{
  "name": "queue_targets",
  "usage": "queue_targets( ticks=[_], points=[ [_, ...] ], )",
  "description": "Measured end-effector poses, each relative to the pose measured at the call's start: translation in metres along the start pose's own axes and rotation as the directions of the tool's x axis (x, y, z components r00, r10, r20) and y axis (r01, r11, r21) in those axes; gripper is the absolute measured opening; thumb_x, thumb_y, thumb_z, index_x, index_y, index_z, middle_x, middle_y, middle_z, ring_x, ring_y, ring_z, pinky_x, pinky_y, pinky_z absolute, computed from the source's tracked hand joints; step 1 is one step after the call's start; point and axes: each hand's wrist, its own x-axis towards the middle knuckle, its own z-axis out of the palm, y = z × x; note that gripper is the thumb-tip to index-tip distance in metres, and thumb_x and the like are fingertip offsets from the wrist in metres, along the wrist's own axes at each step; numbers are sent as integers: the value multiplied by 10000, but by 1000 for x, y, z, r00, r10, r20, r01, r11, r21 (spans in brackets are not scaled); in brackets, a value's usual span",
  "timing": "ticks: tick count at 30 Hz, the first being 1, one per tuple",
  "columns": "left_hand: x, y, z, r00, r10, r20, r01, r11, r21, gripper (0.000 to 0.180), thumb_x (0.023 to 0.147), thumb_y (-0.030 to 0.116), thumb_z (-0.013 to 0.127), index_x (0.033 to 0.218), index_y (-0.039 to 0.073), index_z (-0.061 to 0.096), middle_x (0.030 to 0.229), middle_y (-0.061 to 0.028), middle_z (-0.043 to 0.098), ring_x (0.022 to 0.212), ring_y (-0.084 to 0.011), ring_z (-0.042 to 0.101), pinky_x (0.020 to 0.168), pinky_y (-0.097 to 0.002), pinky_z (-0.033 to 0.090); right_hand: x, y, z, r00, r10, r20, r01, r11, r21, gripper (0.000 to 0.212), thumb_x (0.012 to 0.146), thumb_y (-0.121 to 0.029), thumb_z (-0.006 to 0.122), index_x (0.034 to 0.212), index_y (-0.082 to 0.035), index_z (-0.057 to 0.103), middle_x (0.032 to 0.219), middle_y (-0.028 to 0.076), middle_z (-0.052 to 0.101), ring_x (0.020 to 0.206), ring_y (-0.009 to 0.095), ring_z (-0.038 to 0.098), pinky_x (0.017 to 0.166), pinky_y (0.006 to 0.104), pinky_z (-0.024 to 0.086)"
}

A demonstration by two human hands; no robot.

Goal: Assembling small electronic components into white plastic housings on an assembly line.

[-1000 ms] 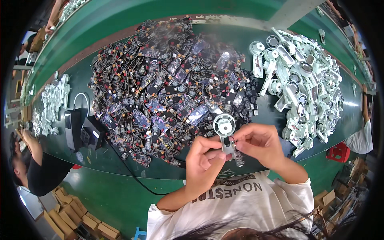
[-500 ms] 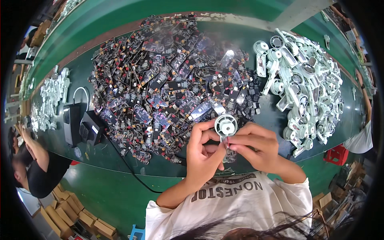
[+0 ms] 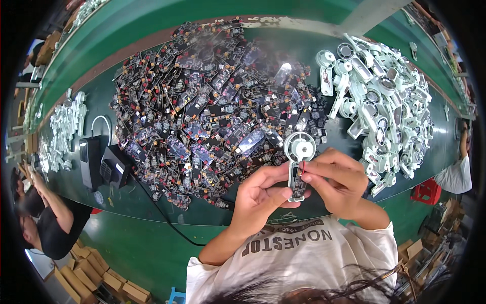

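Observation:
Near the table's front edge, my left hand [image 3: 257,200] is closed round the handle of a pale green handheld fan housing [image 3: 292,148]. Its round head points away from me, and a white hub sits in the middle of the ring. Inside the open handle lies a dark circuit board [image 3: 299,188]. From the right side, my right hand [image 3: 338,181] pinches at the neck of the housing, by the board's upper end. A thin dark wire seems to be between its fingertips, though too small to be sure.
A big heap of circuit boards [image 3: 202,101] covers the table's middle. Right of it lies a pile of fan housings [image 3: 379,111]. Two black boxes [image 3: 114,164] with a cable [image 3: 167,220] stand at left, before more pale parts [image 3: 63,126]. A person's arm [image 3: 50,197] shows at far left.
The fan housing has turned and shifted right, so its open handle and the board in it now show. My right hand has moved right and up to the neck.

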Motion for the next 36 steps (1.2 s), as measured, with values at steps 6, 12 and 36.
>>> queue_targets(
  ticks=[6,12,36],
  points=[
    [-1,-12,-3,997,65,36,-59,985,-165,379,922,-11,554,1284,-33,442,1266,-206,552,1094,-286,611,835,-374,591,11,3,-6,946,-286,152,319,905,-282,275,658,4,787,923,-46,734,853,57,617,716,177,552,619,279,441],
    [0,-18,3,968,252,-1,-251,961,-117,343,884,-84,573,1201,-44,448,1232,-236,564,1078,-260,618,794,-387,607,2,17,2,982,-153,114,164,982,-94,163,706,-30,792,851,-90,743,931,59,520,774,174,530,661,280,450],
    [7,-27,13,900,435,-3,-434,900,45,394,882,-139,517,1249,-54,401,1248,-144,481,1098,-270,605,889,-382,568,1,11,-2,995,-40,90,42,999,-14,156,733,-15,749,883,-57,739,925,80,613,747,176,616,626,277,491]
  ],
)
